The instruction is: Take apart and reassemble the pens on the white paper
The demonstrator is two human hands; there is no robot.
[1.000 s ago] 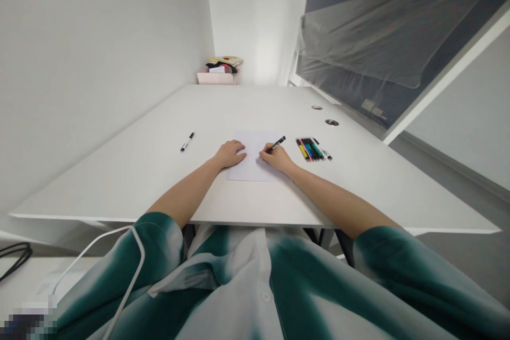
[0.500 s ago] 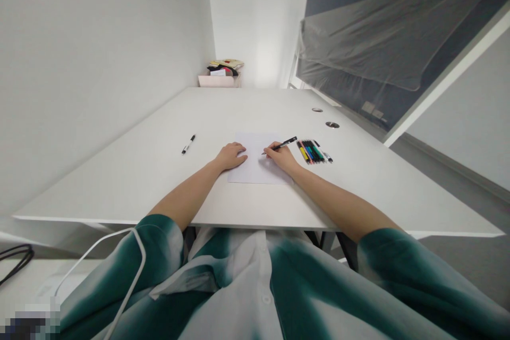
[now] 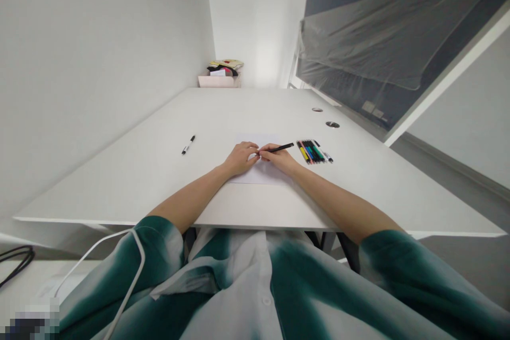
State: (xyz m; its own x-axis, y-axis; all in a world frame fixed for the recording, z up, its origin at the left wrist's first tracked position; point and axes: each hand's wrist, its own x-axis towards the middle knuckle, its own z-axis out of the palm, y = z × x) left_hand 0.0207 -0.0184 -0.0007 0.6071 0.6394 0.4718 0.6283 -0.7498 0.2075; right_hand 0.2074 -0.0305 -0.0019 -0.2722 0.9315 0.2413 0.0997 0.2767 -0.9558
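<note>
A sheet of white paper (image 3: pixel 261 174) lies on the white table in front of me. My right hand (image 3: pixel 280 159) grips a black pen (image 3: pixel 282 147), which slants up to the right with its tip end toward my left hand. Over the paper's left part rests my left hand (image 3: pixel 240 159), its thumb and fingers reaching to the tip end of the pen. Whether the left fingertips pinch the pen is too small to tell. Just right of my right hand lies a row of several coloured pens (image 3: pixel 313 152).
A white pen with a black cap (image 3: pixel 188 145) lies on the table's left side. Two round metal discs (image 3: pixel 332 125) sit at the right edge. At the far end stands a pale box (image 3: pixel 216 81) holding cloths. A dark panel under plastic (image 3: pixel 358 37) rises on the right.
My left hand has moved right, further over the paper. My right hand has shifted slightly left with the pen, so the two hands now meet at its tip end.
</note>
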